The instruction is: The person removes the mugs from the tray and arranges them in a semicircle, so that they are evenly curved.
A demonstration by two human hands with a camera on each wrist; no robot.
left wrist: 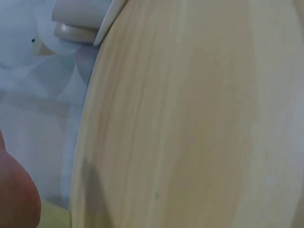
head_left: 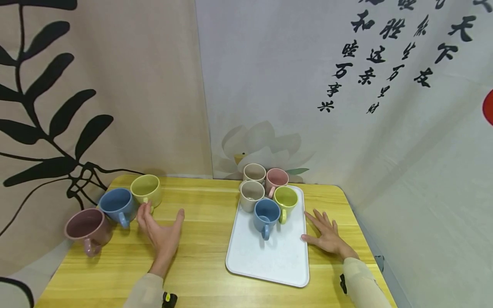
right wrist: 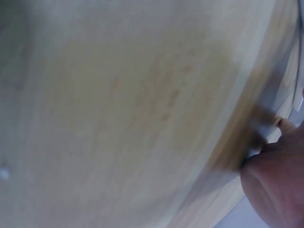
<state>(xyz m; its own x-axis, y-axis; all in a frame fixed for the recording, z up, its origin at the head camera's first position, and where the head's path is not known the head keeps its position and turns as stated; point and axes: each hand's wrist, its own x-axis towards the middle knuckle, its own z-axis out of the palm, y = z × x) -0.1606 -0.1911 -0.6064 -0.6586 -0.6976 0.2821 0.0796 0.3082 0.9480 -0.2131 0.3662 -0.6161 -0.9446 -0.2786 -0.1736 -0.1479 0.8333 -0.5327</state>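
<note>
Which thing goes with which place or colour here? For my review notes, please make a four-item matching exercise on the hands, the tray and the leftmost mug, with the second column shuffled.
Column one:
1. left hand
2. right hand
3. tray
4. leftmost mug

Column two:
A. dusty pink
B. white, under a blue mug
C. close by a yellow-green mug
D. at the tray's right edge

Pairs: 1-C, 2-D, 3-B, 4-A
</note>
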